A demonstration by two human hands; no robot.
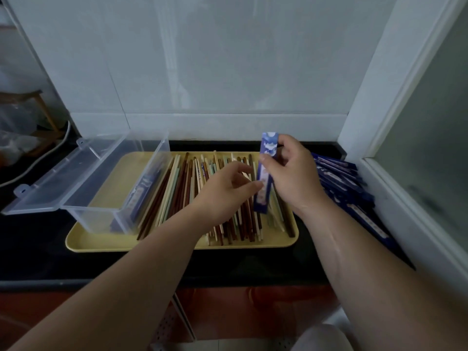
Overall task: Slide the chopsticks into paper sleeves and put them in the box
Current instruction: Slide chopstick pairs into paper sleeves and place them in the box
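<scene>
I see right hand pinching blue patterned paper sleeve over yellow plastic tray — left hand touching it, grip unclear.

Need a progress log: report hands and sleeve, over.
Right hand pinches blue sleeve upright over tray. Left hand at sleeve, grip unclear. Chopsticks loose on tray; box open, unobstructed.

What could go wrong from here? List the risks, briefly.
1. The right hand holds the paper sleeve upright with its fingers; pushing chopsticks in could crumple or tear it.
2. The loose chopsticks on the tray are of mixed colours, so a mismatched pair is possible.
3. The box stands at the tray's left end; carrying the sleeve over could knock chopsticks off.
</scene>
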